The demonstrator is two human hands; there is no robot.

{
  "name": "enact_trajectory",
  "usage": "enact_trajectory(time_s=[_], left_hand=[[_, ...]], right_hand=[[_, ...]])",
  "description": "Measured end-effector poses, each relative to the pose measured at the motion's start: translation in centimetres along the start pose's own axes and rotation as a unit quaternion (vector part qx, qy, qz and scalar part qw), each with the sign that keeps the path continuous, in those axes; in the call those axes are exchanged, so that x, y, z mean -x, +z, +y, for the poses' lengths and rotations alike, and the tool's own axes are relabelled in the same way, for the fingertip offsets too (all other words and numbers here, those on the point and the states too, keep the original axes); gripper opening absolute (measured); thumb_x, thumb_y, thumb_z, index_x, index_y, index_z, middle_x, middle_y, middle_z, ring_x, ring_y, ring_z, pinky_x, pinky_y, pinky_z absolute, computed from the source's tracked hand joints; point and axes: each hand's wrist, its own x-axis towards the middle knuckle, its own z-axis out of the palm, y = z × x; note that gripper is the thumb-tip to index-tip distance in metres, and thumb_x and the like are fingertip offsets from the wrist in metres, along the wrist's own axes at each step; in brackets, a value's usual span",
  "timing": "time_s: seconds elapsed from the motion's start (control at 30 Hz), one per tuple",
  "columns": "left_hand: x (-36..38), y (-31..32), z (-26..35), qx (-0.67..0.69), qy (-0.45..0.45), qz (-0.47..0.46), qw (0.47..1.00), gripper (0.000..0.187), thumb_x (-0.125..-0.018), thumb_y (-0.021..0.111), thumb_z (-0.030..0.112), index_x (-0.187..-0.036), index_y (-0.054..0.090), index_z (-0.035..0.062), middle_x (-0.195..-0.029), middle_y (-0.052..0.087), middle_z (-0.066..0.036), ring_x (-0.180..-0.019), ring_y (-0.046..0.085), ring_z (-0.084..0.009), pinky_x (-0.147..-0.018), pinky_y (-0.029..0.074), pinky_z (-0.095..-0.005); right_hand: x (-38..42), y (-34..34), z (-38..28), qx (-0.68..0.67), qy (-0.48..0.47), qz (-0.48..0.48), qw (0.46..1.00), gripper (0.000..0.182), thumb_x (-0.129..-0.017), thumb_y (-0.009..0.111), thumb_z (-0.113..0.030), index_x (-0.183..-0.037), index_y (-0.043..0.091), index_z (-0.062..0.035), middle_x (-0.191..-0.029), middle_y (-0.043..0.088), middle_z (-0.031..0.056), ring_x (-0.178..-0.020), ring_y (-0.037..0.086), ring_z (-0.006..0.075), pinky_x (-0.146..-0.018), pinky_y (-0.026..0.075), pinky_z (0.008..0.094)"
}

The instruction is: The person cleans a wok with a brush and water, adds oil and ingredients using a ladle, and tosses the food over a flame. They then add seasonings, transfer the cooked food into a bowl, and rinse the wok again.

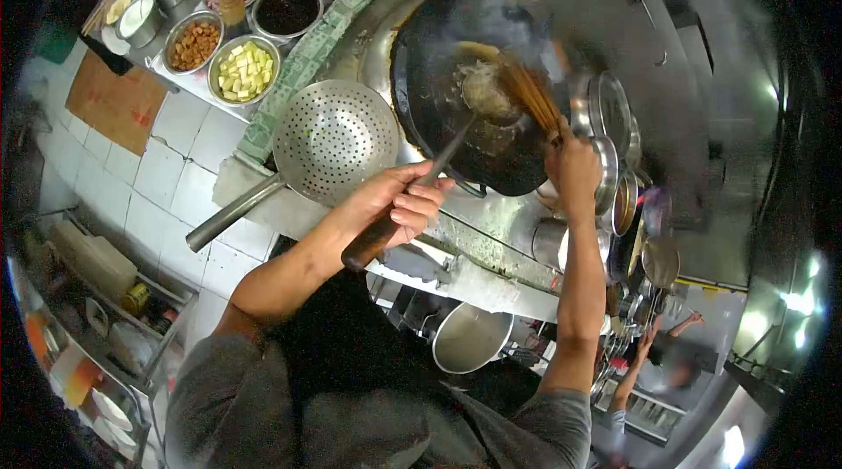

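Observation:
My left hand point(395, 206) is closed around the wooden handle of a ladle point(450, 153). The ladle's metal bowl rests low inside a large black wok point(430, 131). In my right hand point(574, 166) is a bamboo wok brush point(528, 96), its bristles down in the wok beside the ladle's bowl. Some wet, pale liquid shows around the bowl, and faint steam or smoke hangs over the wok's far side. A perforated strainer point(335, 136) with a long metal handle lies left of the wok, near my left forearm.
Bowls of yellow cubes point(245, 71), brown chunks point(193, 45) and dark sauce point(287, 11) stand at upper left. Metal pans point(611, 109) line the wok's right side. A large pot point(472, 337) sits below the counter edge. Another person's arm point(627, 381) shows at lower right.

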Motion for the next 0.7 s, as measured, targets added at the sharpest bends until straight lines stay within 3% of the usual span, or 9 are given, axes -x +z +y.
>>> enact_trajectory(time_s=[0.07,0.2,0.27,0.33,0.37,0.4,0.6,0.63,0.7], left_hand=[[0.4,0.3,-0.4,0.039,0.011,0.021,0.999,0.042,-0.101,0.033,0.03,-0.111,0.047,-0.008,-0.065,0.042,-0.001,-0.043,0.041,-0.0077,-0.031,0.036,-0.0215],[-0.4,-0.5,-0.7,0.066,0.011,0.005,0.998,0.041,-0.101,0.033,0.029,-0.111,0.046,-0.0086,-0.065,0.042,-0.001,-0.042,0.042,-0.0088,-0.032,0.038,-0.0225],[-0.9,-1.1,-0.4,0.082,0.006,-0.038,0.996,0.041,-0.1,0.033,0.028,-0.112,0.046,-0.0095,-0.065,0.042,-0.002,-0.042,0.043,-0.0095,-0.032,0.04,-0.0231],[-0.5,-0.6,-0.5,0.097,0.011,-0.04,0.994,0.041,-0.1,0.032,0.027,-0.112,0.045,-0.0106,-0.065,0.042,-0.002,-0.042,0.043,-0.0101,-0.033,0.042,-0.0233],[-0.5,-0.8,-0.5,0.113,-0.002,-0.053,0.992,0.037,-0.1,0.035,0.025,-0.109,0.046,-0.0095,-0.065,0.043,-0.002,-0.043,0.044,-0.0098,-0.035,0.041,-0.023],[-0.6,-1.0,-0.6,0.129,-0.019,-0.063,0.989,0.034,-0.1,0.038,0.023,-0.106,0.048,-0.0084,-0.064,0.044,-0.002,-0.045,0.044,-0.0094,-0.036,0.04,-0.0226],[-0.8,-1.0,-0.2,0.125,0.014,-0.057,0.99,0.043,-0.101,0.033,0.026,-0.114,0.045,-0.0123,-0.065,0.041,-0.002,-0.041,0.043,-0.009,-0.033,0.04,-0.0222],[-0.8,-1.1,-0.2,0.12,0.011,-0.057,0.991,0.043,-0.101,0.033,0.027,-0.114,0.045,-0.012,-0.065,0.041,-0.002,-0.041,0.043,-0.009,-0.032,0.04,-0.022],[-0.8,-0.9,-0.7,0.124,0.011,-0.039,0.991,0.042,-0.101,0.032,0.027,-0.112,0.045,-0.0111,-0.065,0.041,-0.002,-0.041,0.043,-0.009,-0.032,0.041,-0.0223]], right_hand=[[0.9,-1.1,-1.4,0.045,0.03,0.032,0.998,0.046,-0.079,0.066,-0.026,-0.124,0.057,-0.0246,-0.083,0.068,0.0148,-0.077,0.066,0.0382,-0.065,0.053,0.0471],[-1.2,0.4,0.2,0.032,-0.038,-0.055,0.997,0.041,-0.08,0.065,-0.03,-0.12,0.057,-0.0229,-0.081,0.066,0.0185,-0.074,0.067,0.0373,-0.063,0.054,0.0476],[-0.5,0.1,-0.1,0.048,-0.034,-0.012,0.998,0.039,-0.08,0.064,-0.031,-0.117,0.057,-0.0216,-0.082,0.066,0.0181,-0.073,0.066,0.0382,-0.064,0.054,0.0479],[1.0,0.4,-1.2,0.056,-0.017,0.031,0.998,0.043,-0.08,0.065,-0.029,-0.121,0.056,-0.0217,-0.082,0.066,0.0172,-0.075,0.066,0.0383,-0.065,0.053,0.0479],[1.0,-1.2,-1.4,0.038,-0.067,-0.063,0.995,0.05,-0.08,0.066,-0.027,-0.127,0.052,-0.0216,-0.081,0.066,0.0161,-0.076,0.066,0.038,-0.064,0.053,0.0473],[0.7,-0.7,-1.1,0.041,-0.064,-0.066,0.995,0.05,-0.08,0.066,-0.027,-0.127,0.052,-0.0216,-0.081,0.066,0.0161,-0.076,0.066,0.038,-0.064,0.053,0.0473],[0.9,0.5,-1.2,0.041,-0.052,0.018,0.998,0.055,-0.079,0.067,-0.026,-0.132,0.049,-0.0231,-0.083,0.065,0.0157,-0.074,0.065,0.0373,-0.063,0.052,0.0485],[0.5,-0.1,-1.0,0.023,-0.083,-0.078,0.993,0.056,-0.08,0.067,-0.024,-0.133,0.047,-0.0223,-0.085,0.064,0.0152,-0.072,0.065,0.0369,-0.062,0.052,0.0476],[-0.1,0.7,-0.2,0.031,-0.055,-0.051,0.997,0.056,-0.08,0.067,-0.024,-0.132,0.047,-0.0235,-0.084,0.064,0.0158,-0.073,0.065,0.0377,-0.063,0.052,0.0486]])
